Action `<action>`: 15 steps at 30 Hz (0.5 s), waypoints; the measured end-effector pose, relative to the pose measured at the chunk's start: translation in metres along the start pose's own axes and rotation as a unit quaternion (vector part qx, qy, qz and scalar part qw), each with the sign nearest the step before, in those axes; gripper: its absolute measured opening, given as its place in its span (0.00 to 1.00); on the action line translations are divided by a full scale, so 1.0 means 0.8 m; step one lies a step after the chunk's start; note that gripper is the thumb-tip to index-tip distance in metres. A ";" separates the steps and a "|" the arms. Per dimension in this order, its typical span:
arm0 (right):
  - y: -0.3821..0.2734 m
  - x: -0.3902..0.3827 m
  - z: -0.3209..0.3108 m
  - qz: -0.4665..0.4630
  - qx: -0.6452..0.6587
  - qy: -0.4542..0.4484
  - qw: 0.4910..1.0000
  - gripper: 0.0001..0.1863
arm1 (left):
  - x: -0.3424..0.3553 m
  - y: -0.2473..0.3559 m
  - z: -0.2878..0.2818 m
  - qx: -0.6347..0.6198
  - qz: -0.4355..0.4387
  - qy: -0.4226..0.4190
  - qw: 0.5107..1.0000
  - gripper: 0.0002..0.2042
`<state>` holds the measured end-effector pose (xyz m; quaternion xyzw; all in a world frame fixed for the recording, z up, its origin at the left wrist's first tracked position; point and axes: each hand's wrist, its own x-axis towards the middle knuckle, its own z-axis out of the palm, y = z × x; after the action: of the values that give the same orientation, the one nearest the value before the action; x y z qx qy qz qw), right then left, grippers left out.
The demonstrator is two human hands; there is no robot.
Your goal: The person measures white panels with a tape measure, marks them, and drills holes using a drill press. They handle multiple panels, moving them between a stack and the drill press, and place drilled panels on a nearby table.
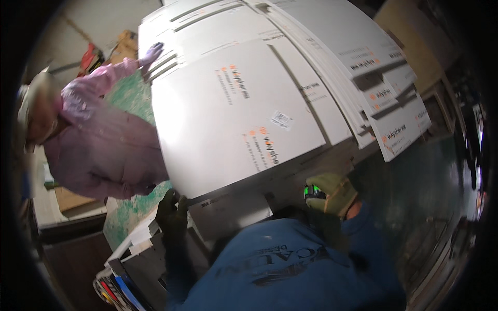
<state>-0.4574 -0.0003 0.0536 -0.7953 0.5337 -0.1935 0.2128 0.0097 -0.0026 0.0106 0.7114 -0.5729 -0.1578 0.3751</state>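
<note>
My right hand [334, 196], in a yellowish-green work glove, is closed round a small black and bright-green tape measure [314, 192]. It is held just off the near edge of a stack of white panels, toward that edge's right part. At the near left corner of the top white panel [202, 129] is my left hand [173, 211], in a dark glove. Its fingertips point up and stand apart by the corner; whether they touch the panel is too dark to tell. Orange and black print and a small white label [280, 120] mark the panel's face.
Across the stack at left, a co-worker in pink [111, 140] rests a gloved hand [152, 54] by the panels. More white panels [399, 127] lie at right, overlapping unevenly. A grey panel [231, 212] shows below the near edge. Brown cartons [126, 44] stand behind.
</note>
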 end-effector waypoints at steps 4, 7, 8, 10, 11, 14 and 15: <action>-0.015 -0.027 0.030 0.102 0.113 -0.064 0.986 0.30 | 0.012 -0.002 0.004 -0.022 -0.042 -0.081 0.996 0.30; -0.043 -0.026 0.038 0.148 0.152 -0.069 0.975 0.36 | 0.011 -0.001 -0.003 -0.043 0.031 -0.110 0.992 0.36; -0.043 -0.028 0.046 0.133 0.152 -0.046 0.978 0.39 | 0.012 -0.002 -0.003 -0.031 0.051 -0.107 0.993 0.36; -0.049 -0.023 0.052 0.126 0.150 -0.031 0.980 0.43 | 0.010 -0.002 -0.006 -0.007 0.092 -0.102 0.991 0.36; -0.053 -0.017 0.053 0.139 0.145 -0.033 0.979 0.45 | 0.011 -0.002 0.001 0.000 0.118 -0.105 0.987 0.36; -0.057 0.000 0.069 0.166 0.160 -0.010 0.973 0.49 | 0.012 -0.007 -0.003 0.070 0.170 -0.114 0.976 0.34; -0.054 0.007 0.078 0.172 0.171 0.005 0.970 0.49 | 0.013 -0.001 -0.004 0.057 0.131 -0.126 0.982 0.33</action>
<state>-0.3889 0.0177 0.0251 -0.6422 0.6226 -0.2459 0.3734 0.0154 -0.0114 0.0149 0.6247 -0.7119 -0.1627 0.2765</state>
